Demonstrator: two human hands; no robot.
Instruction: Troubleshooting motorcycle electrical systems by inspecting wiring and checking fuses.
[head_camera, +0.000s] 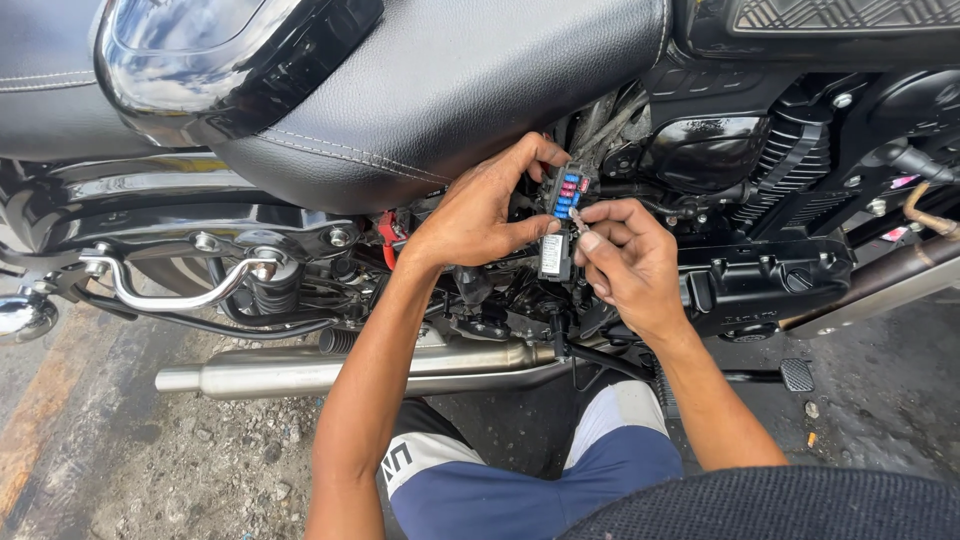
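Matt stitched seat (440, 90), shiny metal exhaust (330, 370), plastic fuse box (562, 215)

Wet grey pavement (880, 400) with loose gravel (240, 450), a black motorcycle (760, 280) on it.

Two hands at a motorcycle's fuse box, under the seat

Near the middle of the frame the left hand (478, 210) gripped a small black fuse box (562, 215), thumb and fingers closed around it; red and blue fuses showed in its upper part and a white label lower down. Just right of it, the right hand (628, 262) pinched a small pale piece against the box's edge. The black seat (430, 90) filled the top of the frame, the engine (770, 180) sat at upper right, and a silver exhaust pipe (340, 370) ran across the lower left above wet gravel.
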